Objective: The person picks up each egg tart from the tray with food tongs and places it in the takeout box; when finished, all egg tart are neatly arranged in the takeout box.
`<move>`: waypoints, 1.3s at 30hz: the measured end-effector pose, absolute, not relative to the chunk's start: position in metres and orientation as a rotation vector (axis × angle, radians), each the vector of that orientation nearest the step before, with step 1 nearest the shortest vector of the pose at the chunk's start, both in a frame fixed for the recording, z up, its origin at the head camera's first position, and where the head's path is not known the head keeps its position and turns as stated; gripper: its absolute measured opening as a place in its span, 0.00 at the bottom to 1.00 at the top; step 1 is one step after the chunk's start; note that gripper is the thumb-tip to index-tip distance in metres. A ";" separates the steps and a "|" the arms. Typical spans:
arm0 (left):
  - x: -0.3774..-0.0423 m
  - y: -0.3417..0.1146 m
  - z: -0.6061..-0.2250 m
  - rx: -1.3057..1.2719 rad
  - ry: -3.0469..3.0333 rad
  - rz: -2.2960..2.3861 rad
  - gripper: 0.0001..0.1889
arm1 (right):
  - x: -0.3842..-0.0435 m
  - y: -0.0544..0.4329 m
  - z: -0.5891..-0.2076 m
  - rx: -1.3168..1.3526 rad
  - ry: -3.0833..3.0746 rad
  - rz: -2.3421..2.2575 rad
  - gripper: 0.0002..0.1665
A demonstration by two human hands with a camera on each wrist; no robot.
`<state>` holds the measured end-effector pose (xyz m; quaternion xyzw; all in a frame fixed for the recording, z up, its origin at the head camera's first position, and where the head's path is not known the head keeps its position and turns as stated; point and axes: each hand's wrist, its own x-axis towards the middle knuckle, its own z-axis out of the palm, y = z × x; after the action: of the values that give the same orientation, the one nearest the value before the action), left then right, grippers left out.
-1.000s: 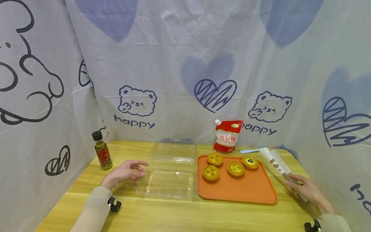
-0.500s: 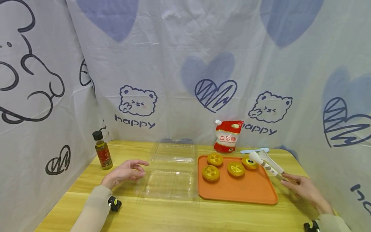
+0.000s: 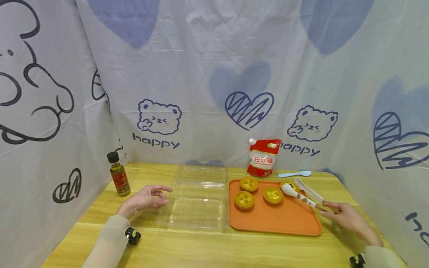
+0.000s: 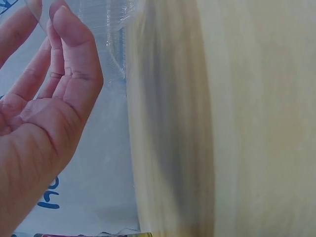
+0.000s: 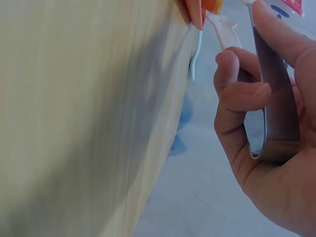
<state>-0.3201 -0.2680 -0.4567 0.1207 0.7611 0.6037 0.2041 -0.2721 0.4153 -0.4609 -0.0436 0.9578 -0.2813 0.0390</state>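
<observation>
My right hand (image 3: 346,217) grips metal-handled food tongs (image 5: 279,103) with white, brown-spotted tips. The parted tips stand around the egg tart at the back right of the orange tray (image 3: 275,221), partly hiding that tart (image 3: 286,183). In the right wrist view, fingers and thumb curl round the tongs' bent handle. Three more egg tarts, such as the front-left tart (image 3: 244,200), sit on the tray. My left hand (image 3: 147,198) hovers at the left edge of a clear plastic clamshell box (image 3: 197,212) with its lid laid back. The left fingers are loosely bent and hold nothing.
A red and white sugar pouch (image 3: 263,158) stands behind the tray, with a light blue spoon (image 3: 295,174) lying beside it. Far left is a dark-capped bottle (image 3: 119,175). Printed cloth (image 3: 201,93) hangs around the wooden table (image 3: 187,251).
My right hand has carried the tongs leftward, from beside the tray to the back-right tart, uncovering the spoon's end. The left hand has stayed in place.
</observation>
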 end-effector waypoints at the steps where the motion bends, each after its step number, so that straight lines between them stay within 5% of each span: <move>1: -0.320 -0.268 -0.457 0.337 2.122 1.684 0.32 | -0.272 0.415 -0.461 -0.147 2.949 -0.842 0.38; 39: -0.321 -0.268 -0.460 0.329 2.069 1.737 0.31 | -0.273 0.406 -0.466 -0.189 3.089 -0.933 0.27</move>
<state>-0.3213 -0.2684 -0.4604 0.1182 0.7435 0.6242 0.2087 -0.2728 0.4058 -0.4658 -0.0583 0.9546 -0.2884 -0.0455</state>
